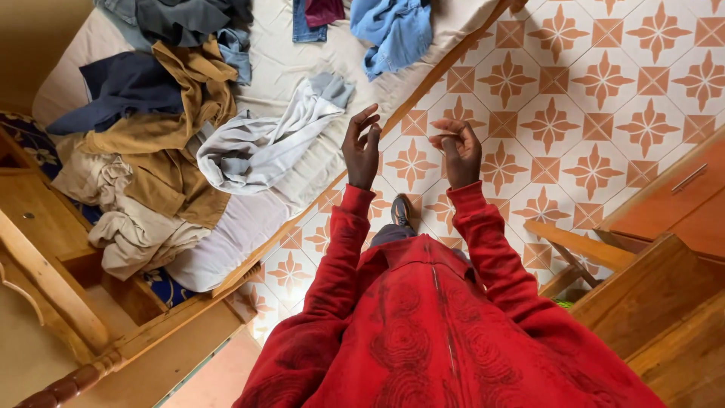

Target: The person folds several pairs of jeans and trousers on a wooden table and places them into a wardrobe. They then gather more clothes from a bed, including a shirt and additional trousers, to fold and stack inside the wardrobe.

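Fingers (368, 121) just beside white shirt (260, 143), apart.

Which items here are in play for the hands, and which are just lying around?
In play:
- left hand and right hand, both empty, raised by the bed edge
- white garment, nearest the left hand
- mattress it lies on

Lying about:
- tan jacket
- navy garment
- cream cloth
- light blue shirt
- wooden furniture

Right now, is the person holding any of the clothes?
No, the left hand and right hand are both empty, raised beside the bed where the white garment lies.
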